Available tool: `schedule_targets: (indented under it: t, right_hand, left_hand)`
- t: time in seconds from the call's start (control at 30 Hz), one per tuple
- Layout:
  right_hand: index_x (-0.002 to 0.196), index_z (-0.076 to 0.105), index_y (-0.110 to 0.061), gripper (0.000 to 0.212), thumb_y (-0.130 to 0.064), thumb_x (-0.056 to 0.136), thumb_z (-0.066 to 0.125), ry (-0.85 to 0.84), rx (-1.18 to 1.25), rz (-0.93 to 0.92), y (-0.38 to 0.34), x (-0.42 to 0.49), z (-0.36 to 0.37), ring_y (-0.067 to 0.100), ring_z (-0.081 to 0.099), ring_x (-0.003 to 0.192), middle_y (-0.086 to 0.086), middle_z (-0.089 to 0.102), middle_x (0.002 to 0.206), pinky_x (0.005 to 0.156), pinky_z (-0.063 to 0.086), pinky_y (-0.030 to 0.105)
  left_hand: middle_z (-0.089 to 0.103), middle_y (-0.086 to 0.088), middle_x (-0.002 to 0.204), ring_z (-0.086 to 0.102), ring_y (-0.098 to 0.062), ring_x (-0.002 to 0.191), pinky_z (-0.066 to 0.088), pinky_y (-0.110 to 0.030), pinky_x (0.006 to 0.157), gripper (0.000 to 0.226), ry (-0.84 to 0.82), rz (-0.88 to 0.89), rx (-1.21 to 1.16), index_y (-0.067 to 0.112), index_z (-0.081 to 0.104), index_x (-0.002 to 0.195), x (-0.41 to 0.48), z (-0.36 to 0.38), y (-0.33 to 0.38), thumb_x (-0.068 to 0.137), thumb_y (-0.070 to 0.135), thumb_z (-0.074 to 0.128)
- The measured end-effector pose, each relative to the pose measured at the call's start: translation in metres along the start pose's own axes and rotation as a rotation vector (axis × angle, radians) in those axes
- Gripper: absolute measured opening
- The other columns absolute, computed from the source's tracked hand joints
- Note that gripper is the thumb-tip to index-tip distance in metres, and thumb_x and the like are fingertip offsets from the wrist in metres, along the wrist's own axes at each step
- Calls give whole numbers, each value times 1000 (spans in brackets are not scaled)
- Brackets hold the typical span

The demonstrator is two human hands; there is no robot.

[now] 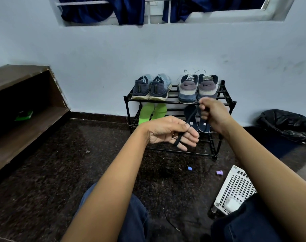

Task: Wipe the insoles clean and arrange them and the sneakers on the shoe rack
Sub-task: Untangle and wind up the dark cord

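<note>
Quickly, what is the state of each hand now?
Left hand: grips a black lace.
Right hand: pinches the same lace.

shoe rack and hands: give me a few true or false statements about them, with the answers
1. The blue sneakers and grey sneakers stand on the top shelf of the shoe rack. True.
2. The green insoles lie on the floor. False: they rest on the rack's lower shelf.
3. The left hand and right hand both hold a black lace. True.
4. The white basket sits on the rack. False: it is on the floor.
</note>
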State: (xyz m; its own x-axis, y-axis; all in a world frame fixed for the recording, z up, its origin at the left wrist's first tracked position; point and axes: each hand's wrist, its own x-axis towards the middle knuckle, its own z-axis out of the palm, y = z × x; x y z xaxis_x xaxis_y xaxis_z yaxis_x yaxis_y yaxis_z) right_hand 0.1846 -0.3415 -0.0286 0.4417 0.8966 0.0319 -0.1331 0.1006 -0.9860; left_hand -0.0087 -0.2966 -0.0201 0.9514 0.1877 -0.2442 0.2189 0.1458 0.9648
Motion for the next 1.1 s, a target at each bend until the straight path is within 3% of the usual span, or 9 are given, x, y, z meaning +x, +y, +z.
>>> schedule_targets:
  t: [0.1,0.17,0.23,0.4,0.5,0.57,0.67,0.77,1.1]
  right_hand:
    - [80,55,-15,14,-12,94,53,-165,-542,15,10,-8,2,9,44,58,-2,54,68,53,35,17]
    - [88,57,-14,9,-5,88,57,-267,-754,29,17,-11,3,12,52,74,-2,59,79,63,41,19]
    - [104,56,-12,23,-6,83,63,-325,-857,6,19,-15,5,14,56,87,-1,62,93,75,45,23]
    - [111,58,-12,33,7,83,61,-421,-583,-141,18,-32,25,-3,57,84,-1,66,96,76,45,11]
    - [118,58,-9,42,6,79,56,-384,-496,-179,23,-33,36,14,58,104,19,63,116,91,46,29]
    - [117,59,-11,41,7,80,55,-369,-411,-106,28,-32,40,24,60,110,19,63,116,96,49,39]
    - [106,61,-5,23,6,90,48,-412,-310,5,30,-35,44,21,67,82,14,68,89,81,53,35]
    - [101,58,1,15,-2,97,44,-472,-259,95,31,-37,45,9,52,58,6,57,73,65,52,25]
    - [90,60,-11,21,-14,100,42,-678,-318,99,22,-44,47,6,29,50,-4,55,68,47,23,16]
  left_hand:
    - [71,-18,103,69,-28,98,54,-47,90,30,82,73,-130,-4,62,108,-2,-2,3,103,13,38]
    - [71,-18,103,70,-27,96,55,-44,89,30,142,127,-210,-4,62,109,-3,-4,5,103,12,37]
    - [71,-19,102,71,-26,94,56,-42,88,30,196,175,-285,-4,61,110,-3,-5,6,103,10,35]
    - [71,-19,101,71,-26,92,55,-40,89,31,248,265,-395,-5,60,109,-2,-5,7,103,7,33]
    - [71,-20,100,71,-27,93,55,-40,89,31,245,283,-428,-6,60,110,-1,-3,8,103,5,32]
    - [71,-20,100,71,-26,93,55,-39,89,31,255,297,-438,-7,59,111,-2,-3,8,103,4,31]
    - [70,-20,104,70,-27,97,55,-41,90,31,280,330,-452,-6,59,112,-2,-5,8,103,4,31]
    - [68,-21,110,67,-30,104,52,-43,94,32,318,379,-469,-5,59,115,-4,-10,9,104,5,31]
    - [69,-13,107,68,-20,101,54,-40,88,32,518,469,-412,2,61,113,-2,-25,8,105,12,32]
